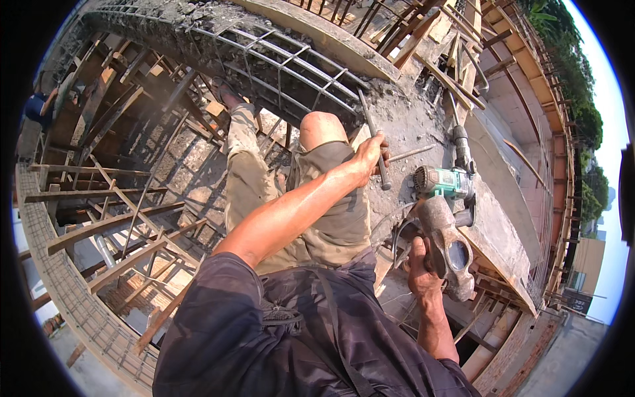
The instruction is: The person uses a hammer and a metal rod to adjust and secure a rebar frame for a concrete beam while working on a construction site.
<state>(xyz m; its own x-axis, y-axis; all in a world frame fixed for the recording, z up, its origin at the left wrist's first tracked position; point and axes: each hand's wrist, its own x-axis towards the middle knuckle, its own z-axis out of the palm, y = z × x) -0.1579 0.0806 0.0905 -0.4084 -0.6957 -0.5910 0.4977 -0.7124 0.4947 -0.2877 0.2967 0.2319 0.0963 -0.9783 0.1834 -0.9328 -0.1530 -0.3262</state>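
My left hand (372, 159) is closed round a steel chisel (368, 112), a long bar whose tip reaches the broken concrete at the end of the exposed rebar cage (284, 61). A thin metal rod (411, 153) lies on the rubble beside that hand. To the right, my right hand (425, 270) grips a hammer just under its heavy, worn metal head (438, 225); the handle is mostly hidden. Just beyond the hammer head lies a green and grey rotary hammer drill (444, 181), its bit pointing away from me.
I sit astride a concrete beam strewn with grey rubble (423, 119). On the left, a deep drop holds crossed timber props (119, 218). Loose boards (456, 63) lie at the far right, near a concrete slab edge (503, 245). Another person (40, 109) is at the far left.
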